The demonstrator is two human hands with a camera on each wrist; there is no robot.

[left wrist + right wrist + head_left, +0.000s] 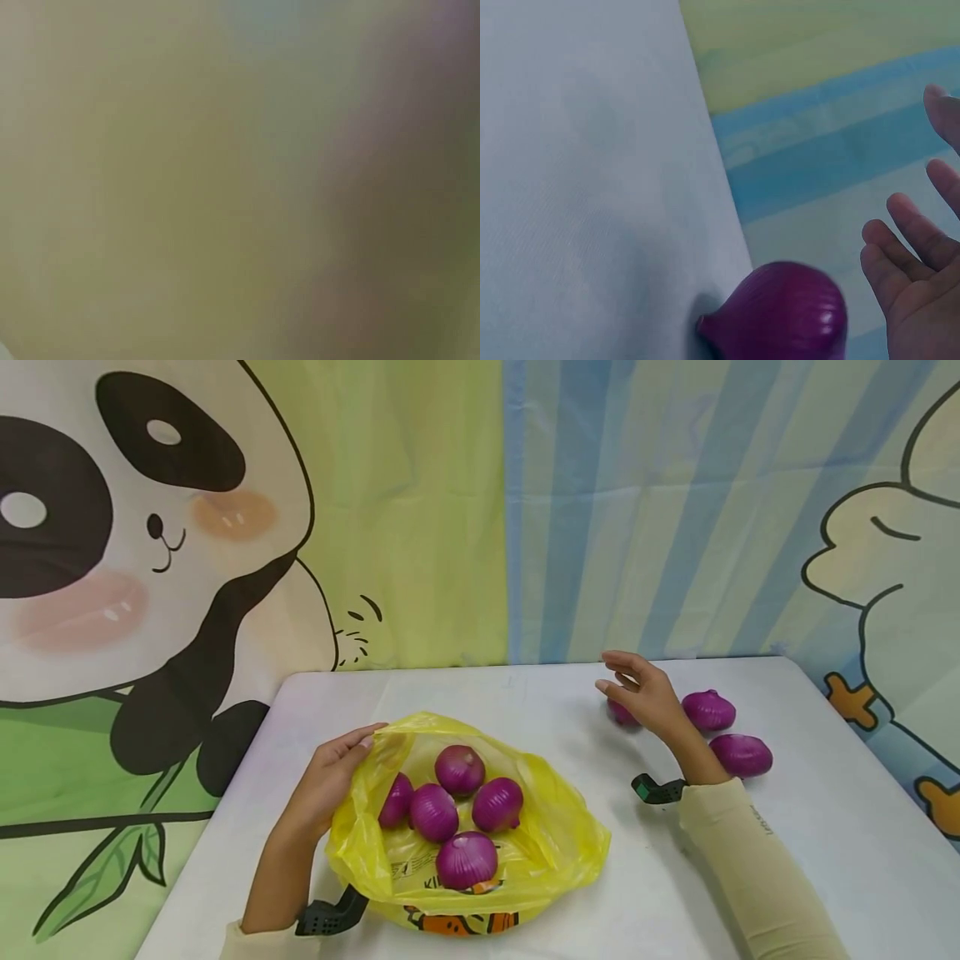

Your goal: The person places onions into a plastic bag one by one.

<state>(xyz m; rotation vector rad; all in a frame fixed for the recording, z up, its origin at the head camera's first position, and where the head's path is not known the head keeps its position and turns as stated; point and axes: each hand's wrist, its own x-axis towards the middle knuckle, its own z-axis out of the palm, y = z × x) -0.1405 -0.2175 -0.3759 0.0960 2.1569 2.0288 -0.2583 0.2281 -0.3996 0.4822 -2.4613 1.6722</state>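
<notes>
A yellow plastic bag (555,852) lies on the table with its mouth spread wide, and several purple onions (467,860) sit inside it. My left hand (337,777) pinches the bag's left rim between thumb and fingers. Above the table's far right part, my right hand (643,693) holds nothing, its fingers loosely bent. A purple onion (780,315) lies just below that hand; in the head view the hand partly hides it. The left wrist view is a blur of yellow and dark purple.
Two more onions, one farther back (708,710) and one nearer (741,755), lie right of my right forearm on the white table (570,735). Behind the table's far edge hangs a printed curtain (420,527) with a panda.
</notes>
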